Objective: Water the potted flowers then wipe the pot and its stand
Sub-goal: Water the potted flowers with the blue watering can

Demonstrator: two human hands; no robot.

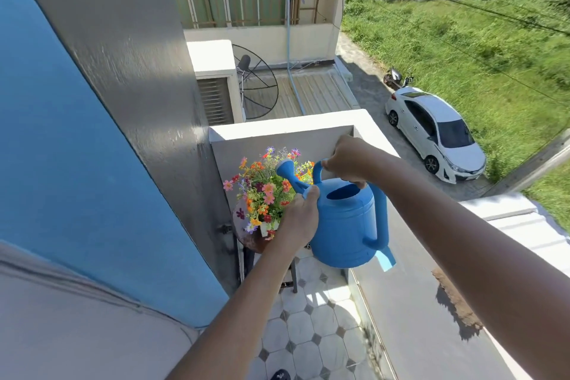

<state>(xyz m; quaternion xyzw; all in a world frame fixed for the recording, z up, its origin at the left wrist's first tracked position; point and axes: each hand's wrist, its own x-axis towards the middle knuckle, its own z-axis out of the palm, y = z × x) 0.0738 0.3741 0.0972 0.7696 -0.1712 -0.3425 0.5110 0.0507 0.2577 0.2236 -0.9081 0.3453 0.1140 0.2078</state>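
Observation:
A blue plastic watering can [348, 222] hangs in the air over the balcony corner, its rose head [285, 168] pointing at the flowers. My right hand [347, 159] grips the can's top handle. My left hand [300, 219] is wrapped around the base of the spout. The colourful flowers [262, 188] stand in a small white pot [266, 229], mostly hidden by blooms and my left hand. The pot rests on a round brown stand [251, 241] with dark metal legs, set in the corner against the parapet.
A white parapet wall [410, 293] runs along the right of the narrow tiled balcony floor [311, 333]. A blue and grey wall [92, 163] closes the left side. A brown cloth-like patch [456, 299] lies on the parapet top. Below are a white car [438, 129] and grass.

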